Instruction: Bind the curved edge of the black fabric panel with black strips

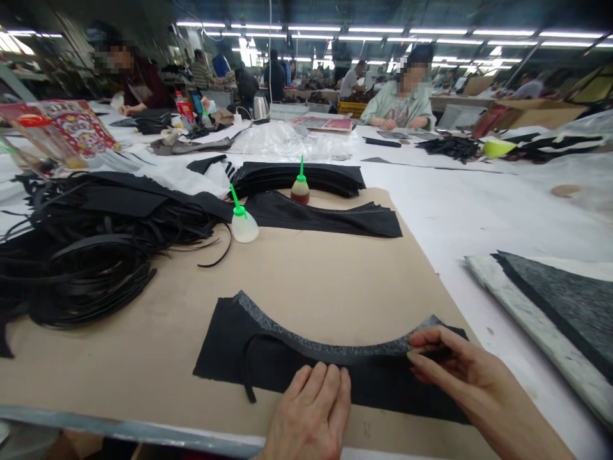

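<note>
A black leather-like panel with a curved, speckled grey edge lies flat in front of me. Along that curve runs a narrow black strip, its left end curling loose over the panel. My left hand rests on the panel's middle, fingers side by side and tips pressing beside the strip. At the right end of the curve, my right hand pinches the strip between thumb and index finger, partly hiding it. Beyond the panel stand two squeeze bottles with green nozzles, a whitish one and one with reddish-brown liquid.
Coiled black strips heap up at left on the brown board. Stacked black panels lie at the back. Grey-speckled sheets sit at right. Two co-workers sit across the white table.
</note>
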{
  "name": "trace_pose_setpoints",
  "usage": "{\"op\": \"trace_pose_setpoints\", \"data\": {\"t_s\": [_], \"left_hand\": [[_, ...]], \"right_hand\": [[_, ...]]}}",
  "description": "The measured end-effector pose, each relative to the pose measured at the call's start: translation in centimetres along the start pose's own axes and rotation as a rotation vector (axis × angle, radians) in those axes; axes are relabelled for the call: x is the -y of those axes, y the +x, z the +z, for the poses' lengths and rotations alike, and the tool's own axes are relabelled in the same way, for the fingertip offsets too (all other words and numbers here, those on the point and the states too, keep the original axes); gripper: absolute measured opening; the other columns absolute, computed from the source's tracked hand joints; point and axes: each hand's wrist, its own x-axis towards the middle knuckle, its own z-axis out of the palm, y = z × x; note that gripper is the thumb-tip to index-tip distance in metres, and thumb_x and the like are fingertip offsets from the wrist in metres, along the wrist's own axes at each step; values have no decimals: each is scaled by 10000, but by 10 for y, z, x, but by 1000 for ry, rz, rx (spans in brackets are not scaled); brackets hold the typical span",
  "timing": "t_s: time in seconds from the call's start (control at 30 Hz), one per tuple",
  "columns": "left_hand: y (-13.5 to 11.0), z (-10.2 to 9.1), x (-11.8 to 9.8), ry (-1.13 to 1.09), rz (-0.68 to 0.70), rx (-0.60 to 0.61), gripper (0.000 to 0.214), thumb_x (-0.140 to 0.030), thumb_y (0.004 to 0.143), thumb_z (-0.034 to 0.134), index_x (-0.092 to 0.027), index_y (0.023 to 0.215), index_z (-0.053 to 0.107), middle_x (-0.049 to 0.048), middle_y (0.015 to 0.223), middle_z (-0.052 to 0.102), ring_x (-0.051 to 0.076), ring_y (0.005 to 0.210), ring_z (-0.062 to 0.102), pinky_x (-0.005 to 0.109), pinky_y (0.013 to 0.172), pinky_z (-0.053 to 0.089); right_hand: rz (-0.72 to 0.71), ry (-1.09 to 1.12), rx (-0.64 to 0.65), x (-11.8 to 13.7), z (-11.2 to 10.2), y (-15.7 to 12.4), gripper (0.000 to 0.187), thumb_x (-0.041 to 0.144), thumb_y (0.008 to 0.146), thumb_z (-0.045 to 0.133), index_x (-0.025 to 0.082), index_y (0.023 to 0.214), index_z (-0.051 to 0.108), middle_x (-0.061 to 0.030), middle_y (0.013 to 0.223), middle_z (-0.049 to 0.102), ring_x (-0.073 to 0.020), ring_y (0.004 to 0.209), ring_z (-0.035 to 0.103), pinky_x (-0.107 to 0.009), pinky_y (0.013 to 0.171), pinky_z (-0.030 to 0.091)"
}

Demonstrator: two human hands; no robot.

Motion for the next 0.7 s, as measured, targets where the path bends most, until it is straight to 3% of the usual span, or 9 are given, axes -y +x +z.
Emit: {"op": "trace_pose_setpoints", "data": {"t_s": [0.27,0.47,0.7], "left_hand": [[11,-10,3,-51,8,13,425,-149,995,215,-110,1137,614,56,995,623,189,955,522,318,892,367],[6,-10,3,-56,45,179,349,-226,940,400,-98,1234,539,83,1041,608,203,974,504,335,874,383],[5,-9,2,-119,10,153,386,-234,899,453,-87,1247,530,96,1026,613,221,947,507,354,874,391]], "right_hand": [[-60,244,80,53,3,7,352,528,774,682,213,917,618,-32,827,621,-175,648,617,-268,590,554],[-138,468,157,103,11,26,301,433,764,735,195,893,605,-11,763,613,-152,630,631,-241,582,551],[-288,681,119,157,14,46,250,314,746,768,189,887,604,30,756,629,-136,654,667,-257,665,577]]}}
